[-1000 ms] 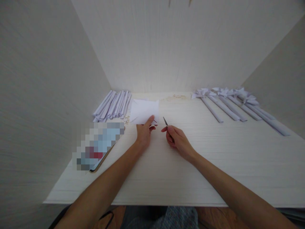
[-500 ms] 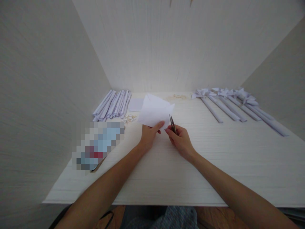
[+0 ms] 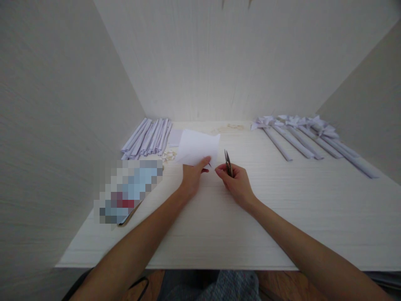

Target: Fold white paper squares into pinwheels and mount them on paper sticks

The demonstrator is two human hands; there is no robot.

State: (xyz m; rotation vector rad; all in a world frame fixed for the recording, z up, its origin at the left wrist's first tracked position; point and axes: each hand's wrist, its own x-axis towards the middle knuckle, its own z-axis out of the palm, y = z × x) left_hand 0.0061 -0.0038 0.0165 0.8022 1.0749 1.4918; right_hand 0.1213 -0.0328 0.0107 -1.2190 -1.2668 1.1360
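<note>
Paper point(image 3: 198, 146) in left hand point(image 3: 191, 179), scissors point(image 3: 229, 168) in right

The paper extends away from the left hand, pinched at its near edge. Just right of it, apart, the right hand point(image 3: 237, 183) grips the scissors, blades pointing away. Paper rolls point(image 3: 150, 138) lie farther left on the counter point(image 3: 216, 234).

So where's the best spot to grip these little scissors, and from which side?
Probably by the handle, coming from the near side, as the right hand holds the scissors now. Their pointed blades face away from you, tips slightly apart, while the handle end lies toward you, so gripping there should stay clear of the points.
</note>
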